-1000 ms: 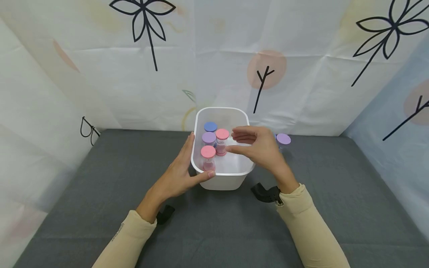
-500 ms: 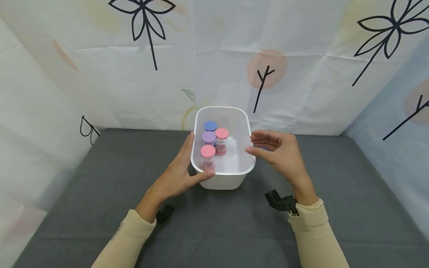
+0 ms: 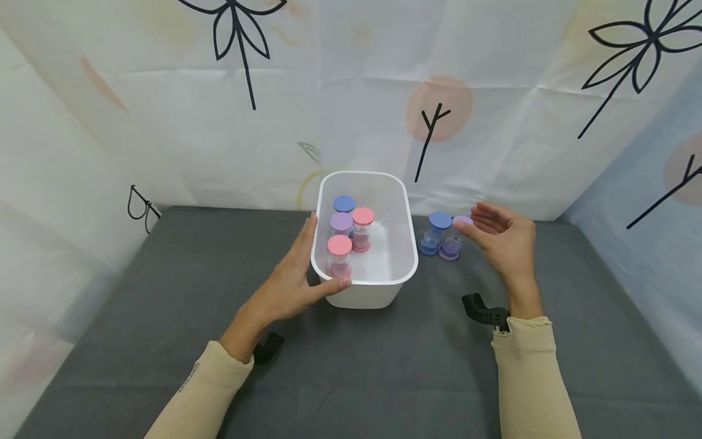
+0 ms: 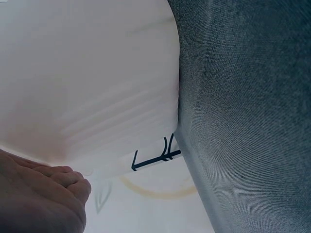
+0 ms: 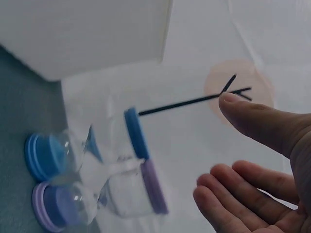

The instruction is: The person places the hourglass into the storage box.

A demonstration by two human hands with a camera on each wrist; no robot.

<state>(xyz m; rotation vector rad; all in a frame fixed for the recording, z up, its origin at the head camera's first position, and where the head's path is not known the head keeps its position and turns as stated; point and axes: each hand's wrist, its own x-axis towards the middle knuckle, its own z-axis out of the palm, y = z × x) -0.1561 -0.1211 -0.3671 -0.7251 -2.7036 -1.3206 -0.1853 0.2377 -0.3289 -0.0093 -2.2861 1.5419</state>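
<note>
Two hourglasses stand side by side on the table right of the white bin: one with blue caps and one with purple caps. My right hand is beside the purple hourglass, its thumb and fingers apart and nothing between them. In the right wrist view a gap shows between that hand and both hourglasses. Inside the bin, along its left, are a blue hourglass, a purple one and two pink ones. My left hand rests against the bin's front left corner, fingers extended along the outside.
A dark grey cloth covers the table. Behind it hangs a pale patterned backdrop, which also runs down both sides. The bin's right wall rises between its inside and the two hourglasses on the table.
My right hand has moved right, from above the bin to beside the purple hourglass, uncovering both hourglasses on the table. The left hand stays at the bin.
</note>
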